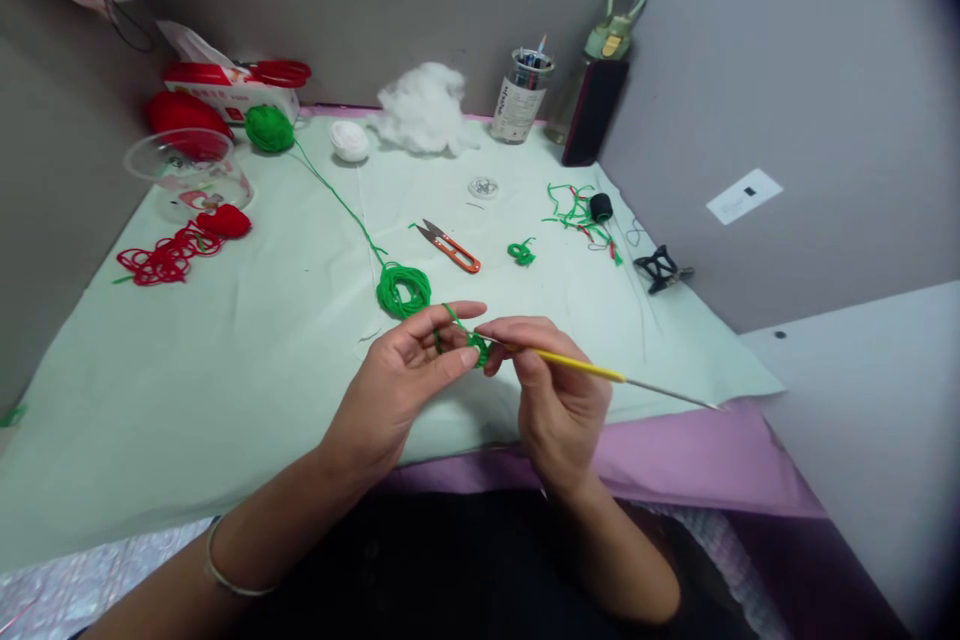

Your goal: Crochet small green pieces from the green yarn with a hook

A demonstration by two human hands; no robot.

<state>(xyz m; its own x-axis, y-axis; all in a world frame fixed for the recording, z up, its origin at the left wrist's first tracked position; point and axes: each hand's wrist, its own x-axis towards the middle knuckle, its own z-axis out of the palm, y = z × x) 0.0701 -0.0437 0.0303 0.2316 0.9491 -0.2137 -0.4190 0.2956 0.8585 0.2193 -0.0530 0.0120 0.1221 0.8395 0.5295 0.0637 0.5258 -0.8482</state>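
Between thumb and fingers, my left hand (401, 375) pinches a small green crocheted piece (478, 352), and green yarn runs over its raised index finger. My right hand (559, 390) is closed around a crochet hook (581, 363) with a yellow handle; the hook's tip is at the green piece and its thin metal end points to the right. Just behind my left hand lies a coil of green yarn (403, 290), with a strand leading back to a green ball (270, 129). Orange thread snips (450, 247) lie behind my hands.
At the back stand a tissue box (232, 103), white stuffing (426, 110), a pen jar (519, 98), a bottle (616, 35) and a phone (595, 112). Red yarn (161, 255) and a clear tub (217, 182) are left. Yarn scraps (576, 210) and a black stand (661, 270) are right.
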